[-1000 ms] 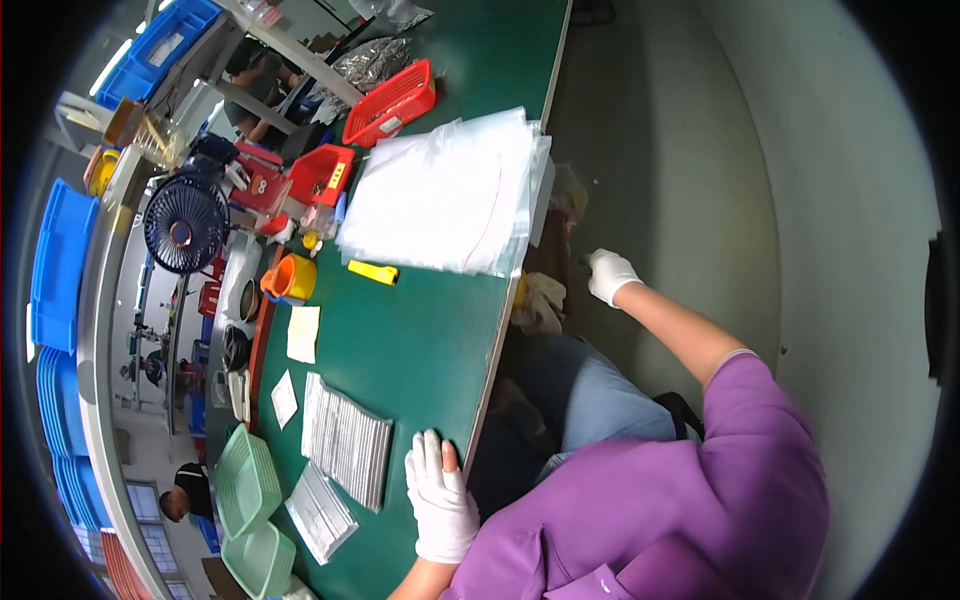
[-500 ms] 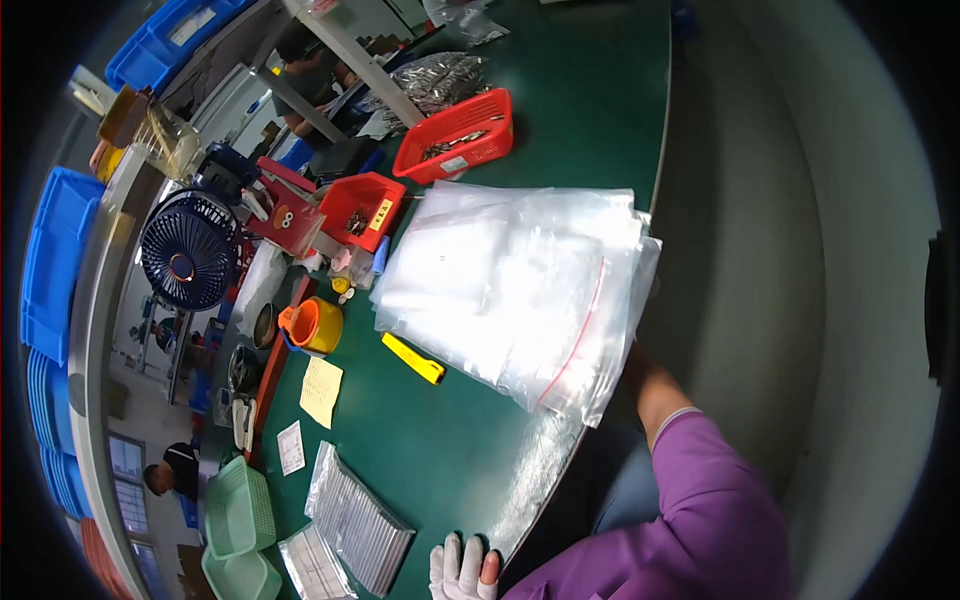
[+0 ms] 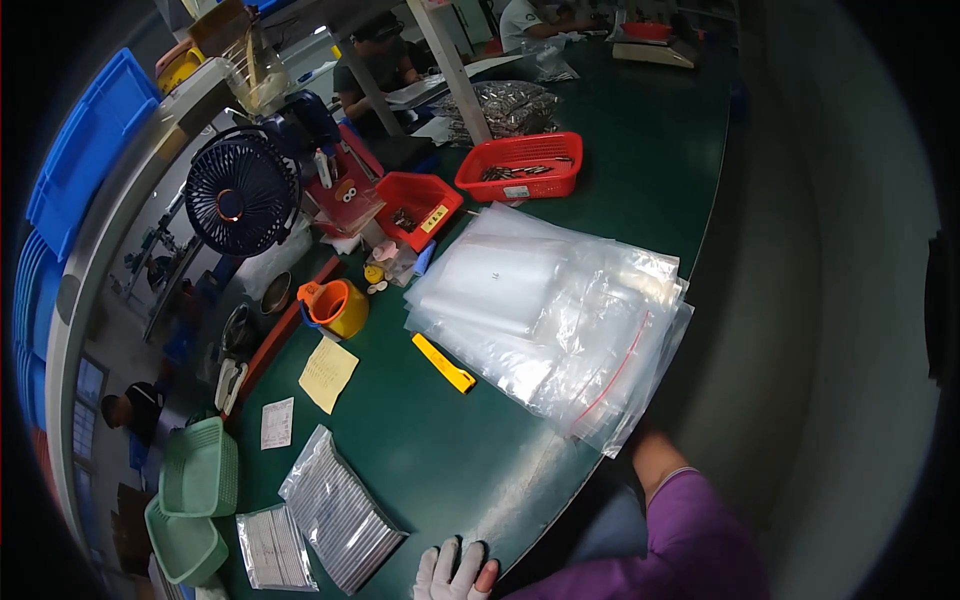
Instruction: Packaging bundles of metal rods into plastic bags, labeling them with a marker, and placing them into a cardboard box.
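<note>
A stack of clear plastic zip bags, one with a red seal line, lies on the green table near its right edge. My right hand is by the stack's near corner, below the table edge. Only its wrist and the back part show, so its fingers are hidden. At the bottom of the view my left hand, in a white glove with one bare fingertip, rests on the table edge, fingers spread and holding nothing. A yellow utility knife lies left of the bags. Packs of thin grey rods in clear film lie left of my left hand.
Red bins with metal parts stand beyond the bags. To the left are a yellow tape roll, a yellow note, a white slip, green baskets and a dark fan. Other people sit at the far tables.
The view has swung, so the table and its things sit lower and further right in the picture, with more of the far tables showing. My hands stay about where they were.
</note>
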Demonstrator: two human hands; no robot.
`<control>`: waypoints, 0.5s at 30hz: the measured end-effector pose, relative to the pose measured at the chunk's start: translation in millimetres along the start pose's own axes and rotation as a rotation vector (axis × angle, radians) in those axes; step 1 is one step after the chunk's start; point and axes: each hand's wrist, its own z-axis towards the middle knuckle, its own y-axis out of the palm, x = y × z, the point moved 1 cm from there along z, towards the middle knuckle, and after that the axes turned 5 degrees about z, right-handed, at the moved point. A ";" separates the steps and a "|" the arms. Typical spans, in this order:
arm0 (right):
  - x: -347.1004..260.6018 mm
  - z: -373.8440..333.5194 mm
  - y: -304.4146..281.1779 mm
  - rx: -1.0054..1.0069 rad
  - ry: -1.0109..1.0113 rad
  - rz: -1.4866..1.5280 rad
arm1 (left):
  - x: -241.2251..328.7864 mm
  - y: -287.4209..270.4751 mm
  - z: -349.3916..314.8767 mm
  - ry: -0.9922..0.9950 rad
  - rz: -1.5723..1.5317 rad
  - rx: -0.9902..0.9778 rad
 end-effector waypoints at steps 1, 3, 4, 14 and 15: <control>12.6 -9.0 -7.5 -0.002 0.019 0.040 | -0.5 0.5 0.9 0.008 0.004 -0.021; 21.1 -26.2 -43.2 -0.010 0.050 0.113 | 1.6 -1.8 2.2 -0.031 -0.023 -0.072; 3.1 -33.3 -70.5 -0.031 -0.004 0.072 | 0.7 -4.4 0.1 -0.020 -0.040 -0.119; -124.3 -147.2 -314.8 0.562 -0.304 0.193 | -11.2 -24.0 -8.9 0.063 -0.131 0.126; -142.1 -153.3 -337.5 0.584 -0.338 0.112 | -9.9 -18.1 -11.1 0.058 -0.131 0.191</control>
